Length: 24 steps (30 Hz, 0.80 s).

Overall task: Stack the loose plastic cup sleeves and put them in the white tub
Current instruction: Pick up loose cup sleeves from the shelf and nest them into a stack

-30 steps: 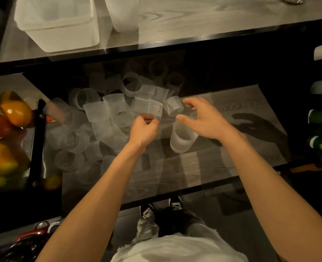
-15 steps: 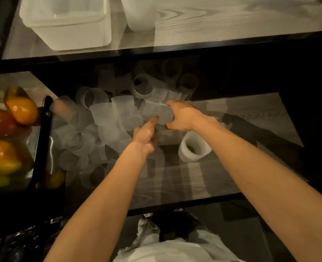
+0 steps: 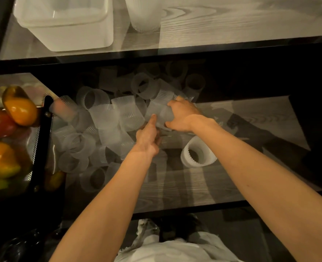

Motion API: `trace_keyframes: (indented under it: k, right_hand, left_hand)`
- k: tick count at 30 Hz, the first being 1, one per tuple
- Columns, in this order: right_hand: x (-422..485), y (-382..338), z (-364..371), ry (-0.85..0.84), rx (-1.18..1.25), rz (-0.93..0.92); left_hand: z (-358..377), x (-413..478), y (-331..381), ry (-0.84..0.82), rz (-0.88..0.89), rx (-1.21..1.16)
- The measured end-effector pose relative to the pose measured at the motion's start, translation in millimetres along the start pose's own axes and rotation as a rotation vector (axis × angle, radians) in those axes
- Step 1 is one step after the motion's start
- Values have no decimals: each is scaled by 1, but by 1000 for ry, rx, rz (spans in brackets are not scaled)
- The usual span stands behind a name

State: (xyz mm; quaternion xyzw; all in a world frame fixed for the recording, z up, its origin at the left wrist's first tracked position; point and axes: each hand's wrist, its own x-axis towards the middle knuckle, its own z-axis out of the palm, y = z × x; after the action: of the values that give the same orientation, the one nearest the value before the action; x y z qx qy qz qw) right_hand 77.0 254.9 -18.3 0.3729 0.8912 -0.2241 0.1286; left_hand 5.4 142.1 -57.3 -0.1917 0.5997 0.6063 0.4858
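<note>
— Was any writing legible on the white tub (image 3: 77,39) at the far left, or on the cup sleeves (image 3: 107,116) on the lower shelf?
— None could be read. The tub's wall showed plain white, and the sleeves showed only fine ribbing.
— And at the near left, by the fruit (image 3: 20,107)?
— No letters or numbers there either. That corner was dim and blurred, so any small mark was perhaps lost in the dark.
</note>
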Motion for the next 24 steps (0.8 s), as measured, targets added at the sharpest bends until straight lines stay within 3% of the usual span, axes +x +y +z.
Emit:
trace_keyframes:
  k: [11, 16, 24]
  right_hand:
    - [-29, 28, -14, 46, 250, 13]
    - [-50, 44, -28, 91, 395, 40]
    - [-96, 55, -48, 220, 718, 12]
  left_hand:
    - [2, -18, -7, 28, 151, -5]
    - [-4, -22, -9, 19, 278, 99]
    - [-8, -52, 9, -119, 512, 127]
